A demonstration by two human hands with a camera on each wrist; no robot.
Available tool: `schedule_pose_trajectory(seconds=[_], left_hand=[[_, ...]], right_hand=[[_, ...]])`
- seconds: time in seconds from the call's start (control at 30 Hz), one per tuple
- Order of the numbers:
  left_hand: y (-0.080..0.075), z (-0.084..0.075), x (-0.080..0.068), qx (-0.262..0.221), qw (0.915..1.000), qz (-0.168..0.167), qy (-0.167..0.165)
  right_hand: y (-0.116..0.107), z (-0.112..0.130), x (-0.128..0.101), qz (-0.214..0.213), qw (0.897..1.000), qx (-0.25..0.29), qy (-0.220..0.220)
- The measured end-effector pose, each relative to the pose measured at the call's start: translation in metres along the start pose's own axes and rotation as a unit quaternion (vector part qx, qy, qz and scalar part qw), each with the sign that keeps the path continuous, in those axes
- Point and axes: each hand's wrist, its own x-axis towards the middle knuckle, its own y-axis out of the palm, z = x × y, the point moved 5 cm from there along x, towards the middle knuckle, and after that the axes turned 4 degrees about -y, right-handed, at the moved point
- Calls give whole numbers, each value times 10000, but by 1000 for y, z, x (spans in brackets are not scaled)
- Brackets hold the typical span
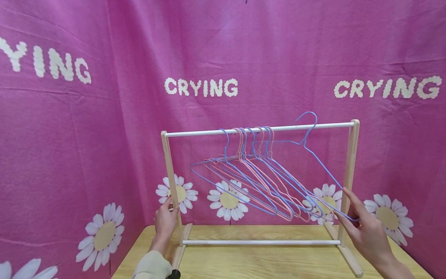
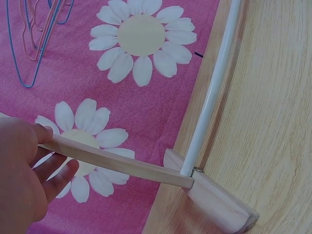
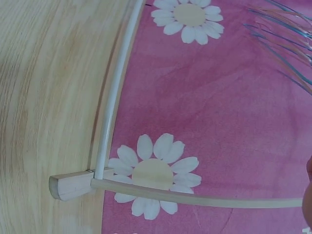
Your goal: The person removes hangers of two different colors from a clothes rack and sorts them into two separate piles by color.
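My left hand [image 1: 165,221] holds the left wooden post [image 1: 169,166] of a small clothes rack. In the left wrist view, that hand's fingers [image 2: 61,180] lie around the post. At the right post [image 1: 349,162], my right hand [image 1: 371,234] pinches the lower right corner of a blue wire hanger [image 1: 324,166]. This hanger is tilted, and its hook rises above the rack's white top rail [image 1: 198,133], overlapping it in the head view. Several other blue and pink wire hangers [image 1: 244,166] hang bunched near the middle of the rail. Only an edge of my right hand [image 3: 308,200] shows in the right wrist view.
The rack stands on a light wooden table [image 1: 265,263] on two wooden feet, joined by a white lower bar [image 1: 261,242]. Behind and to the left hangs pink cloth [image 1: 278,46] printed with daisies and lettering.
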Motion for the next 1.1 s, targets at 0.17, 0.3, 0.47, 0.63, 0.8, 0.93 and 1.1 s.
schedule_pose_trajectory(seconds=[0.17, 0.3, 0.47, 0.63, 0.8, 0.93, 1.1], left_hand=[[0, 0, -1, -7, 10000, 39, -67], [0, -1, -1, 13, 10000, 47, -82], [0, -2, -1, -36, 9998, 110, -129], [-1, -2, -1, -87, 9998, 121, -144], [-1, -2, -1, -80, 9999, 106, -108], [-2, -2, -1, -47, 10000, 62, -53], [-2, -3, 0, -37, 10000, 16, -17]], right_hand=[[-6, 0, -5, -60, 9999, 12, 114], [-10, -1, -15, -185, 9997, 150, 74], [-15, -2, -29, -307, 9991, 281, 120], [-20, -1, -42, -260, 9977, 443, 439], [-22, 4, -52, -311, 9958, 779, 364], [-23, 5, -61, -205, 9938, 990, 468], [-22, -1, -77, -5, 9865, 1576, 445]])
